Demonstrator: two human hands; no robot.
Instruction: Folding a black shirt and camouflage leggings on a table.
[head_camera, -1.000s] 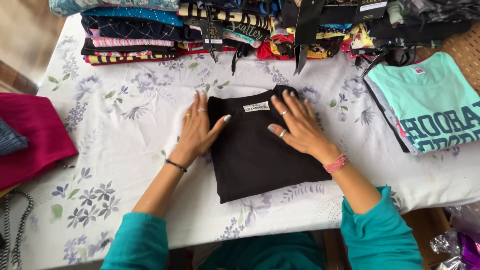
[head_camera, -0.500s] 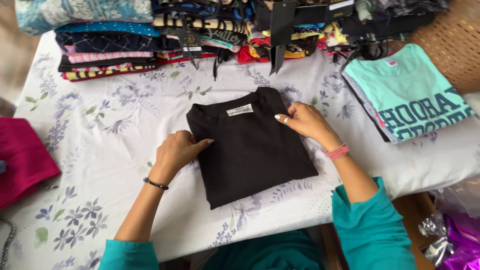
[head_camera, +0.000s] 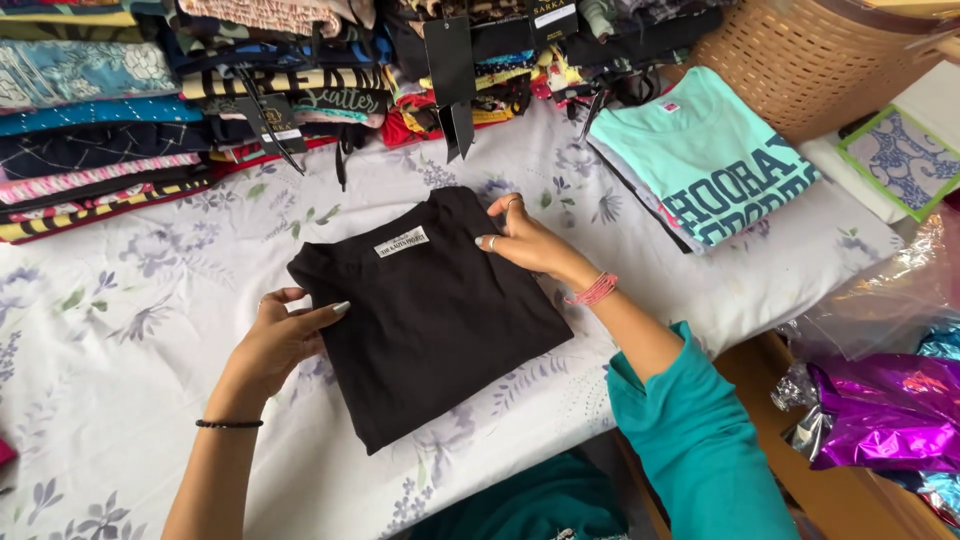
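The folded black t-shirt (head_camera: 430, 310) is lying in the middle of the floral sheet (head_camera: 130, 300), neck label facing up. The left hand (head_camera: 280, 340) is cupping its left edge, fingers curled loosely against the fabric, nothing pinched between them. The right hand (head_camera: 525, 240) is resting on the upper right corner, fingers bent and pressing on the cloth; whether they are pinching it, I cannot tell. Just behind, stacks of folded patterned garments (head_camera: 110, 120) are crowding the far edge, black hang tags (head_camera: 452, 70) dangling toward the shirt. To the right, a mint printed t-shirt (head_camera: 700, 160) is sitting near a woven basket (head_camera: 820, 60), and shiny purple wrapping (head_camera: 880, 410) is lying beyond the right sleeve.
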